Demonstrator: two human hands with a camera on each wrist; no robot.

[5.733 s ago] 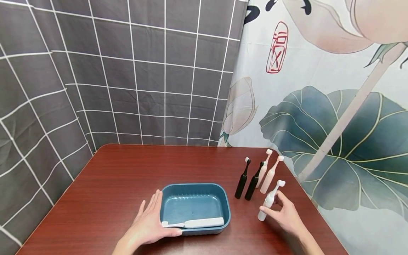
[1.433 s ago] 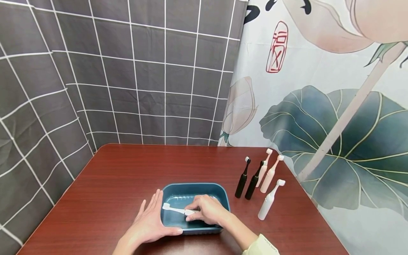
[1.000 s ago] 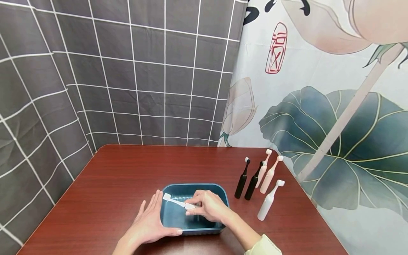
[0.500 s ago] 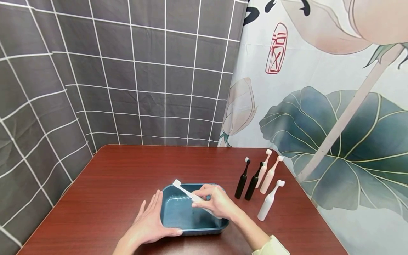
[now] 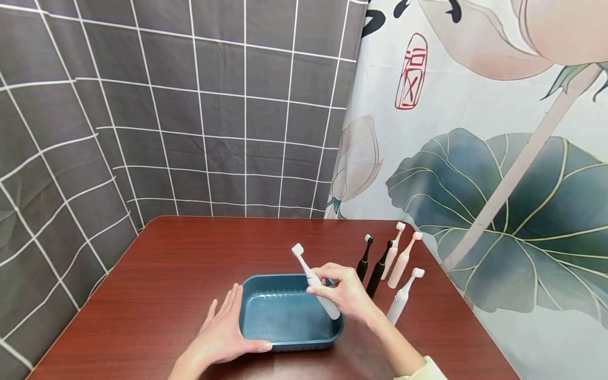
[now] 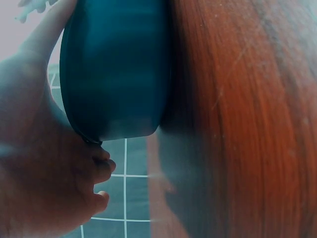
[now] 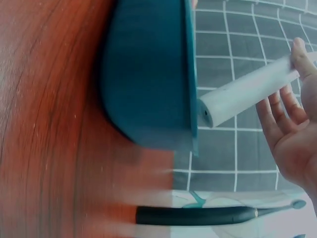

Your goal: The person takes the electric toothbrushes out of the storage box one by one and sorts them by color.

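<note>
My right hand [image 5: 347, 293] pinches a white electric toothbrush [image 5: 328, 307] by its upper handle, tilted with the brush head up and to the left. Its lower end is above the right part of a blue plastic bin [image 5: 285, 316]; in the right wrist view, the handle [image 7: 242, 96] ends just beyond the bin's rim. Nothing lies inside the bin. My left hand [image 5: 216, 335] rests against the bin's left side with straight fingers, its thumb along the front rim. The left wrist view shows the bin's outer wall [image 6: 114, 64] beside that hand.
Right of the bin stand two black electric toothbrushes [image 5: 375, 279], two pink ones [image 5: 400, 268] and a white one [image 5: 399, 302], partly behind my right hand and wrist. The brown table [image 5: 190, 253] meets a grey checked curtain [image 5: 218, 137] behind.
Earlier my right hand held the standing white toothbrush, since let go. It then gripped the white toothbrush in the bin and raised it up and rightward. The left hand has stayed put.
</note>
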